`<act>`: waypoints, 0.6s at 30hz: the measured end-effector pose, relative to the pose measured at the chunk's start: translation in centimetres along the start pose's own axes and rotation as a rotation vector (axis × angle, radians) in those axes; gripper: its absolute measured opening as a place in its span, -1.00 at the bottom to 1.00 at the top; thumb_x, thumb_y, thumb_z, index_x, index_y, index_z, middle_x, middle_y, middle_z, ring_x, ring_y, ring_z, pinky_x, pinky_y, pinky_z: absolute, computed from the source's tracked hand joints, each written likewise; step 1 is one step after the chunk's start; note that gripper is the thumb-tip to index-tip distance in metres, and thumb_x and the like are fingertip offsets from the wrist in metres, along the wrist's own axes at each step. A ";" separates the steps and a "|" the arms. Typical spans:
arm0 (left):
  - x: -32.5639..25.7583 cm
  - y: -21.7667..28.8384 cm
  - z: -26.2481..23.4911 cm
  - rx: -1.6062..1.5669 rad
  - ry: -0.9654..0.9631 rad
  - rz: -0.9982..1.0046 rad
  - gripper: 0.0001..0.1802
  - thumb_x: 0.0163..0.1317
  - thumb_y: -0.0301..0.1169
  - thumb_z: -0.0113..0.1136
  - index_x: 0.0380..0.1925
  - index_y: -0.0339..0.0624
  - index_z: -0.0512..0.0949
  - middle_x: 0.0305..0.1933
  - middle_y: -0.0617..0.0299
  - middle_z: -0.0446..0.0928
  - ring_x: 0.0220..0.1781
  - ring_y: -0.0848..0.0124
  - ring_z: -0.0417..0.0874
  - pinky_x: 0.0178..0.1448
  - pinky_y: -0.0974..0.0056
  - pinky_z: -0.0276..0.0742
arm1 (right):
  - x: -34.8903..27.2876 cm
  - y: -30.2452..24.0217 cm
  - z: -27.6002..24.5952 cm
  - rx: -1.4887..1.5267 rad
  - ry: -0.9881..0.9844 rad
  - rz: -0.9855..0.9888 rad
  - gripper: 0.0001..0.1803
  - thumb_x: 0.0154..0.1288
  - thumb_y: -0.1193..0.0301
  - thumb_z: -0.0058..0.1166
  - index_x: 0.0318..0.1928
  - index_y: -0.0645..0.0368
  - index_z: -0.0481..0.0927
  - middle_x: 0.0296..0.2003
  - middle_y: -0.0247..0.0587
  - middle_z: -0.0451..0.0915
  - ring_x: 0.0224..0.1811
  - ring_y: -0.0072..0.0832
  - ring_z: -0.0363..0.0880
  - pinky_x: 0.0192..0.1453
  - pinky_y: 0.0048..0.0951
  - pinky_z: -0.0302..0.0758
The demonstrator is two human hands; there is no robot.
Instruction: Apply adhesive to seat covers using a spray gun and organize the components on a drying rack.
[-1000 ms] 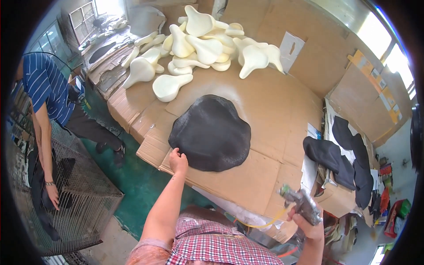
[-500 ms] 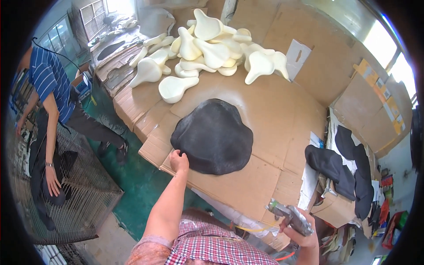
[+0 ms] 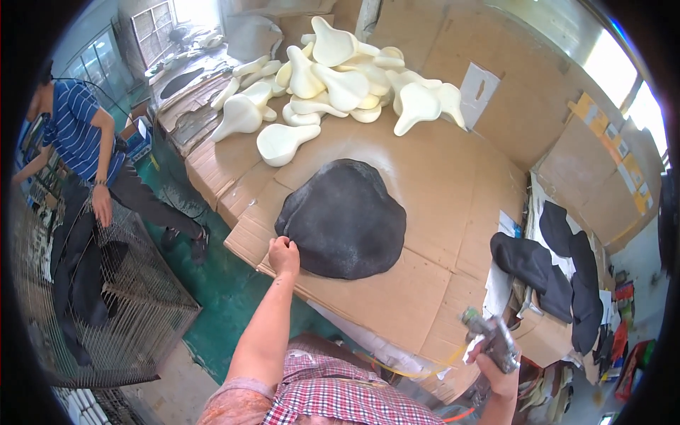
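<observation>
On the cardboard-covered table in front of me lies a rounded black sheet of fabric-like material [image 3: 343, 219], its edge wavy and its surface dusted with faint pale specks. My left hand [image 3: 284, 256] has its fingers pinched on the sheet's near left edge. Well to the right, over the table's near corner, my right hand [image 3: 496, 374] grips a metal spray gun [image 3: 501, 347], apart from the black sheet. A yellow hose [image 3: 418, 371] runs near the gun. Beyond the sheet are cream foam saddle pads [image 3: 340, 85], heaped at the far side, with one pad [image 3: 285, 144] lying nearest to it.
At the right, more black pieces [image 3: 535, 265] lie on a cardboard box. Cardboard panels [image 3: 517, 78] wall the table's far and right sides. On the left a co-worker in a striped shirt [image 3: 78, 131] stands by a wire rack [image 3: 152, 312] with black pieces on it.
My right hand has moved right with the spray gun, its nozzle end turning. My left hand shifted slightly left, still at the black sheet's edge. The co-worker's hand has risen from the rack.
</observation>
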State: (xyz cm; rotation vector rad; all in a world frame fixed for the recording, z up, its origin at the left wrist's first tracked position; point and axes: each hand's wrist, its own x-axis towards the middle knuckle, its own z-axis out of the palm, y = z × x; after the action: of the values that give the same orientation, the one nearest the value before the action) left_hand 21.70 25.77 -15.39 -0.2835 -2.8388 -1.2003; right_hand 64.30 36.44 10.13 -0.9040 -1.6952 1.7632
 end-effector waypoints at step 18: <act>5.8 7.8 -5.6 -1.453 -0.688 -0.459 -0.85 0.13 -0.42 0.04 -0.30 -0.19 0.51 -0.23 0.16 0.59 -0.22 0.28 0.63 -0.18 0.20 0.59 | -1.4 1.2 -0.8 0.070 -0.017 -0.039 -0.33 -0.05 0.59 0.13 0.17 0.36 0.30 -0.33 -0.07 0.53 -0.29 -0.35 0.55 -0.12 -0.32 0.48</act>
State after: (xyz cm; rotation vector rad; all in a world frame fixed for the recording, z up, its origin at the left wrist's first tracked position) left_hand 17.29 27.99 -5.36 -0.0355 -1.6939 -3.5903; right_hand 65.84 35.80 9.05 -0.8227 -1.6399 1.7971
